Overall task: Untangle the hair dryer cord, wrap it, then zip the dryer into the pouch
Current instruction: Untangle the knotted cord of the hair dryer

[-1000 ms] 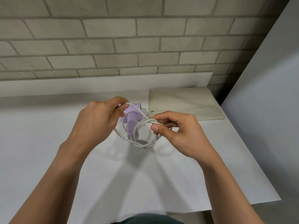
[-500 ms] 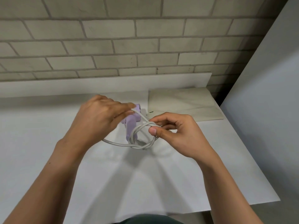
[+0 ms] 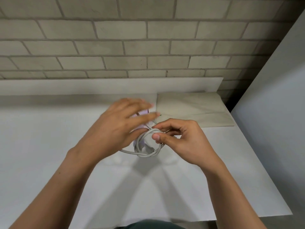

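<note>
A lilac hair dryer (image 3: 140,142) is held above the white table, mostly hidden behind my left hand. Its pale grey cord (image 3: 145,152) loops around it in several turns. My right hand (image 3: 178,141) pinches the cord loops between thumb and fingers at the dryer's right side. My left hand (image 3: 118,126) is blurred in motion over the dryer, fingers stretched out toward the right; whether it holds the cord cannot be made out. A flat beige pouch (image 3: 193,109) lies on the table behind my right hand.
The white table (image 3: 49,146) runs to a low white back ledge (image 3: 99,85) under a grey brick wall. A pale panel (image 3: 272,96) stands along the table's right side. The table's front edge (image 3: 247,217) is near my body.
My left hand has swept up and to the right over the dryer, its fingers straightening. My right hand has kept its pinch on the cord loops.
</note>
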